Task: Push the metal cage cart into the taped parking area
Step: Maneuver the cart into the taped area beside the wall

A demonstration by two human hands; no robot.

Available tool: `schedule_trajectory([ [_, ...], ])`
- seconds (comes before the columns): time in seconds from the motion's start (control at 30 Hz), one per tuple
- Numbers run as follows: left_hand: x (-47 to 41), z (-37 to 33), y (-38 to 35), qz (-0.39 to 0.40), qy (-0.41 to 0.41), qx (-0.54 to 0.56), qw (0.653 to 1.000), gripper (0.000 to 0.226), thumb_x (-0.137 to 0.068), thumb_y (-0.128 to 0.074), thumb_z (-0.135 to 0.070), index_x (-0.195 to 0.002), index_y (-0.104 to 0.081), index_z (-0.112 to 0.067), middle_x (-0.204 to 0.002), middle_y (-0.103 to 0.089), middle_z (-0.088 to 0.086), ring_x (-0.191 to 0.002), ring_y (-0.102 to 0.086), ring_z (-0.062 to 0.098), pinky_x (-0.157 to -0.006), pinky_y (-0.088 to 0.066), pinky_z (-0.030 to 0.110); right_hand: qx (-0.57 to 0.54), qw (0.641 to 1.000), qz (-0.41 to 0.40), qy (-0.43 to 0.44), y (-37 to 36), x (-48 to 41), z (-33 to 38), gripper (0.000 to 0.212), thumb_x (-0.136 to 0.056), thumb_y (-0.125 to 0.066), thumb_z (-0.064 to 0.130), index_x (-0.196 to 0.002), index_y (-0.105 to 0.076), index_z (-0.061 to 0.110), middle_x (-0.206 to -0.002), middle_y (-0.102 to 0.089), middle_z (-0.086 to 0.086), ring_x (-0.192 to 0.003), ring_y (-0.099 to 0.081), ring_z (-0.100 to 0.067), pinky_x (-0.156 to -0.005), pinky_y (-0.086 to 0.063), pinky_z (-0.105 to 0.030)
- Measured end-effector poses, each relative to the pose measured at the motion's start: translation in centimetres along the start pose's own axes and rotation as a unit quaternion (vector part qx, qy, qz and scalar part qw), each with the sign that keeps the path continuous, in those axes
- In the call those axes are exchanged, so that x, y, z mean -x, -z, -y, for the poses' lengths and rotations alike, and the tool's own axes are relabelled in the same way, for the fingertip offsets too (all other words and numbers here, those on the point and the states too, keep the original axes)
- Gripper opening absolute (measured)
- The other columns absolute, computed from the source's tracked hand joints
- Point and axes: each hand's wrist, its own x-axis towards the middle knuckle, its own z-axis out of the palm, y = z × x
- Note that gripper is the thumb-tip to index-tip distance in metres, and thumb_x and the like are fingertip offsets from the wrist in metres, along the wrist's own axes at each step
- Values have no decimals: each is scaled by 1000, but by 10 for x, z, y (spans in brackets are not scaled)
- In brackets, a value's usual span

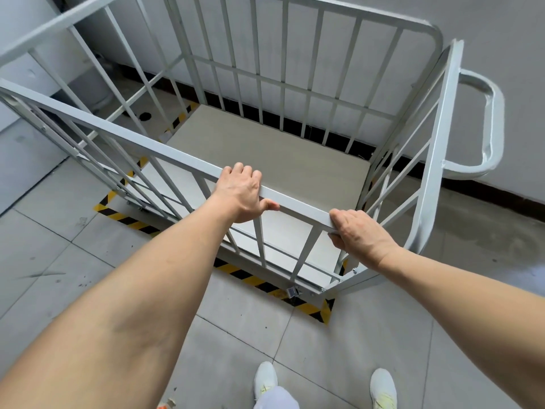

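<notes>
Head view puts the metal cage cart point(265, 160) right in front of you, its deck over the yellow-and-black taped parking area point(124, 216) and its far side close against the wall point(516, 39). How do you think it will handle?

Stiff and fairly heavy, I'd judge: you have a painted steel frame with barred sides and nothing loaded on the deck. It should roll readily, but expect it to swing if you push harder on one side.

Where should you hold it?

Where you hold it now. Your left hand point(240, 194) has its fingers curled over the top rail point(141, 140), thumb on the near face. Your right hand point(361, 233) wraps the same rail at its end, by the corner post. The paint looks smooth, so keep a firm grip. The looped side handle point(492, 119) on your right is free, but it sits close to the wall.

And the floor point(73, 246)?

Grey tiles, flat, scuffed, with grout lines that small wheels may catch on. The tape shows outside the cart on your left and at the near right corner point(320, 312), so you look nearly parked. Mind the small metal latch point(292, 291) low on the base, and keep your shoes point(265, 376) back from that edge
</notes>
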Motion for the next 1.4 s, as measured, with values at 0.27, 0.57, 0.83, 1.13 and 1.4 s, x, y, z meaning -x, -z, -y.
schedule_trajectory([
  [0.27,3,-3,-5,15,10,4,1000,78,-88,-30,-73,-127,-45,-7,-127,-49,13,-126,-40,33,-119,-18,47,-17,999,23,-42,3,-3,7,29,-70,-82,16,-77,-56,4,-59,-58,-10,-49,-56,-29,-51,-46,-34],
  [0.57,0,22,-2,41,19,-9,999,76,-89,-28,-72,-125,-45,-8,-126,-48,13,-124,-40,33,-118,-19,49,-53,997,50,-30,3,-24,20,20,-83,-71,14,-85,-58,-1,-68,-61,-15,-58,-59,-36,-55,-45,-37],
  [0.83,-7,44,-6,59,59,14,996,76,-89,-31,-71,-132,-41,-8,-135,-45,13,-134,-35,32,-119,-16,51,-68,994,83,-32,1,-52,30,28,-97,-49,25,-108,-52,-1,-99,-63,-20,-89,-60,-37,-80,-43,-42],
  [1.13,-5,34,-2,59,70,39,995,76,-90,-33,-69,-134,-42,-7,-137,-45,14,-134,-36,30,-114,-24,50,-42,992,113,-42,6,-46,27,29,-98,-46,28,-113,-49,2,-102,-62,-17,-91,-59,-35,-81,-42,-41],
  [1.4,-5,28,0,64,80,37,994,75,-91,-35,-67,-136,-40,-7,-139,-44,13,-136,-35,29,-114,-24,51,-58,993,93,-33,6,-44,24,26,-96,-50,24,-106,-52,1,-93,-62,-18,-84,-59,-36,-76,-42,-41],
])
